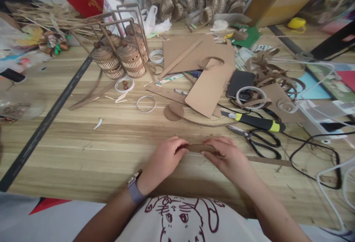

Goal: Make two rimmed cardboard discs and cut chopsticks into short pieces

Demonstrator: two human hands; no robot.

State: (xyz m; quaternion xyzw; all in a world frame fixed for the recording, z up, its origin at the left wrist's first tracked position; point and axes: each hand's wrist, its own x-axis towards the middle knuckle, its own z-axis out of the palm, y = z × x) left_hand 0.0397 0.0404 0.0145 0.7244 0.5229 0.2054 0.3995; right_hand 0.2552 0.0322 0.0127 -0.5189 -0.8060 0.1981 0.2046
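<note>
Between my hands is a small brown cardboard piece (199, 148), seen almost edge-on above the table. My left hand (171, 153) pinches its left end. The right end is gripped by my right hand (226, 155), with fingers above and thumb below. From under the right fingers a brown strip (270, 160) runs right along the wood. Just beyond the hands lie a round cardboard disc (173, 112) and a twisted brown cord (205, 124). Black-handled scissors (256, 138) and a yellow-black utility knife (256, 121) rest to the right.
Small lidded baskets with tall handles (130, 57) stand at the back left. Cardboard sheets (206, 87), a black phone (240, 84) and a tape roll (251, 97) lie beyond the hands. Cables (313, 171) loop at the right. A white ring (146, 104) lies ahead.
</note>
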